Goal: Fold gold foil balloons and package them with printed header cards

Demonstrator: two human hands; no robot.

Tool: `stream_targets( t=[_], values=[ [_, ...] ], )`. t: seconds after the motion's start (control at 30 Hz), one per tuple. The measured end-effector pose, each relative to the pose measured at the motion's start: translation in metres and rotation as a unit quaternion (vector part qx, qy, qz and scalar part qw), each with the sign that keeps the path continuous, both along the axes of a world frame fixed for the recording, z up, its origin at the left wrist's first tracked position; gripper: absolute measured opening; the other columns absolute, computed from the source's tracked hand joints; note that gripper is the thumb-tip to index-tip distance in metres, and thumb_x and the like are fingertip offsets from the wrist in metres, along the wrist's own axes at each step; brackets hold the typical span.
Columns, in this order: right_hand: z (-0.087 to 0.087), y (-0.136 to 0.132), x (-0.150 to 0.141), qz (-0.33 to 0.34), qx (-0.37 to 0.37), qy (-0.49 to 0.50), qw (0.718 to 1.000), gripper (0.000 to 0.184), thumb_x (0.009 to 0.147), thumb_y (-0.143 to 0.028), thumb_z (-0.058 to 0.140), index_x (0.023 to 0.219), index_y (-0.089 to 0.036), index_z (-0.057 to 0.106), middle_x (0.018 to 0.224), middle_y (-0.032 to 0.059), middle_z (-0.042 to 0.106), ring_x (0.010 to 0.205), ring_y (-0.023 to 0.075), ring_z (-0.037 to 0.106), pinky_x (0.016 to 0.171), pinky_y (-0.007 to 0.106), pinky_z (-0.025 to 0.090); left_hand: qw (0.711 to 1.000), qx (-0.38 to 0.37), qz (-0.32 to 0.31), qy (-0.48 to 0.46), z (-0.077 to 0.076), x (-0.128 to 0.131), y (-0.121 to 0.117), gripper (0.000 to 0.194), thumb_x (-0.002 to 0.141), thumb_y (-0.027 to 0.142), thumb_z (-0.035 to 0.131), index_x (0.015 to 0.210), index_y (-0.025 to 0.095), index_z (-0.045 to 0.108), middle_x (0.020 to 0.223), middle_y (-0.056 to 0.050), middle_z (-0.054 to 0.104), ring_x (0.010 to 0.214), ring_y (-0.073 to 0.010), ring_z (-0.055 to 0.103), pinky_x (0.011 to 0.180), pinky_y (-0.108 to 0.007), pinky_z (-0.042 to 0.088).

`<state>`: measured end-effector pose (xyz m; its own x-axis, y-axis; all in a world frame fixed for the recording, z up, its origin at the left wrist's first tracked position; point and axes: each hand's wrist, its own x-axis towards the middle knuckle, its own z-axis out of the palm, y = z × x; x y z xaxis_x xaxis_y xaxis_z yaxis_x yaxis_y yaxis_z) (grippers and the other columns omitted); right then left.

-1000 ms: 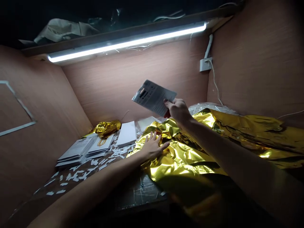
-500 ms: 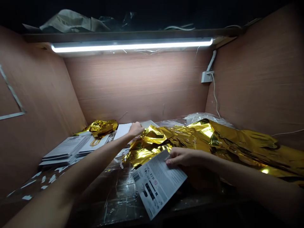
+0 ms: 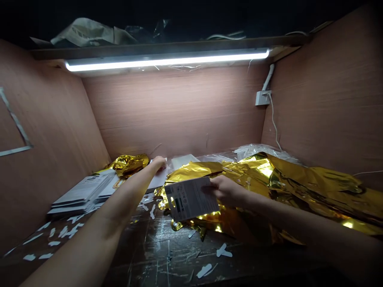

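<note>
1. The right hand [image 3: 226,191] holds a printed card package [image 3: 191,198] in a narrow pinch at its right edge, tilted just above the gold foil sheet [image 3: 254,179] near the middle of the bench. Whether the package holds anything cannot be seen.
2. The left hand [image 3: 158,162] curls over the top of a white packet [image 3: 157,178] near the back edge of the bench; whether it grips the packet is hard to tell.
3. Crumpled gold foil [image 3: 129,164] sits in the back-left corner, behind a stack of printed cards [image 3: 80,195] near the left edge.
4. Clear plastic wrap [image 3: 257,152] lies behind the foil sheet toward the back-right corner.
5. White paper scraps [image 3: 60,233] are scattered across the dark, scratched bench [image 3: 167,259].
6. A crumpled bag [image 3: 86,34] lies on the shelf [image 3: 167,47] overhead.
</note>
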<state>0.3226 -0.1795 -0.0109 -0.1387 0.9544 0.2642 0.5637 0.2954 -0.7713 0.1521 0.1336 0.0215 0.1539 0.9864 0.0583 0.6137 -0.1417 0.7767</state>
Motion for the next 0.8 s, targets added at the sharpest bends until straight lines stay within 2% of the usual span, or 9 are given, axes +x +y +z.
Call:
stream_targets(
  t=[0.07,0.1,0.2,0.3,0.37,0.47,0.57,0.67,0.8],
  values=[
    [0.003,-0.009,-0.01,-0.042,0.041,-0.039,0.998,0.035,0.09,-0.042,0.061,0.066,-0.018,0.054,0.065,-0.0008,0.049,0.061,0.0121,0.041,0.058,0.027,0.034,0.998,-0.028,0.025,-0.05,0.007,-0.002,-0.004,0.013,0.081,0.024,0.075,0.078,0.018,0.063,0.062,-0.008,0.06,0.076,-0.035,0.068,0.06,-0.038,0.052],
    [0.005,-0.011,-0.013,-0.057,0.049,-0.025,0.997,0.035,0.091,-0.041,0.061,0.065,-0.018,0.053,0.063,-0.0007,0.049,0.059,0.0121,0.04,0.057,0.027,0.034,0.996,-0.043,0.035,-0.076,0.011,-0.004,-0.005,0.011,0.083,0.023,0.073,0.082,0.017,0.064,0.065,-0.008,0.062,0.074,-0.033,0.068,0.059,-0.038,0.053],
    [0.009,-0.008,-0.015,-0.106,0.006,0.14,0.984,0.032,0.092,-0.039,0.061,0.068,-0.018,0.057,0.065,0.0018,0.055,0.059,0.0137,0.048,0.059,0.027,0.042,0.981,-0.076,0.021,-0.177,0.027,-0.013,-0.013,0.005,0.089,0.016,0.068,0.091,0.012,0.065,0.07,-0.009,0.066,0.072,-0.0256,0.069,0.061,-0.034,0.056],
    [0.009,0.003,-0.013,-0.161,-0.059,0.33,0.928,0.023,0.093,-0.032,0.062,0.075,-0.018,0.061,0.073,0.0058,0.065,0.064,0.0162,0.058,0.066,0.031,0.053,0.953,-0.088,-0.023,-0.289,0.037,-0.029,-0.029,0.001,0.09,0.006,0.066,0.089,0.007,0.066,0.071,-0.009,0.069,0.072,-0.0188,0.07,0.069,-0.029,0.06],
    [0.008,0.009,-0.014,-0.166,-0.076,0.371,0.911,0.019,0.093,-0.029,0.064,0.078,-0.017,0.064,0.075,0.0068,0.068,0.066,0.017,0.062,0.069,0.033,0.056,0.929,-0.089,-0.053,-0.356,0.037,-0.042,-0.048,0.007,0.09,0.002,0.066,0.085,0.007,0.067,0.072,-0.008,0.071,0.072,-0.0159,0.071,0.075,-0.027,0.062],
    [0.007,0.011,-0.019,-0.115,-0.08,0.336,0.931,0.024,0.091,-0.033,0.068,0.076,-0.015,0.067,0.072,0.0071,0.068,0.067,0.0176,0.064,0.071,0.032,0.056,0.894,-0.103,-0.098,-0.424,0.028,-0.061,-0.083,0.009,0.09,0.0,0.066,0.084,0.006,0.068,0.077,-0.011,0.074,0.075,-0.0169,0.075,0.081,-0.03,0.064],
    [0.005,0.005,-0.024,-0.078,-0.083,0.277,0.954,0.032,0.087,-0.042,0.072,0.074,-0.013,0.068,0.073,0.0073,0.067,0.066,0.0166,0.062,0.068,0.031,0.052,0.87,-0.126,-0.134,-0.457,0.014,-0.077,-0.12,0.006,0.089,0.001,0.069,0.093,0.004,0.072,0.087,-0.015,0.077,0.079,-0.0206,0.077,0.08,-0.034,0.066],
    [0.003,-0.004,-0.027,-0.077,-0.087,0.23,0.966,0.04,0.083,-0.052,0.073,0.073,-0.014,0.067,0.07,0.0056,0.064,0.061,0.0143,0.055,0.061,0.029,0.045,0.855,-0.146,-0.15,-0.475,0.003,-0.089,-0.147,0.01,0.087,0.002,0.072,0.097,0.004,0.073,0.091,-0.017,0.078,0.077,-0.0216,0.077,0.078,-0.035,0.066],
    [0.003,-0.013,-0.029,-0.09,-0.096,0.202,0.971,0.047,0.078,-0.061,0.074,0.071,-0.016,0.063,0.069,0.0052,0.062,0.062,0.0147,0.052,0.06,0.029,0.041,0.838,-0.174,-0.192,-0.48,-0.009,-0.1,-0.169,0.012,0.085,0.003,0.074,0.097,0.005,0.075,0.099,-0.018,0.079,0.083,-0.024,0.078,0.08,-0.037,0.065]
  ],
)
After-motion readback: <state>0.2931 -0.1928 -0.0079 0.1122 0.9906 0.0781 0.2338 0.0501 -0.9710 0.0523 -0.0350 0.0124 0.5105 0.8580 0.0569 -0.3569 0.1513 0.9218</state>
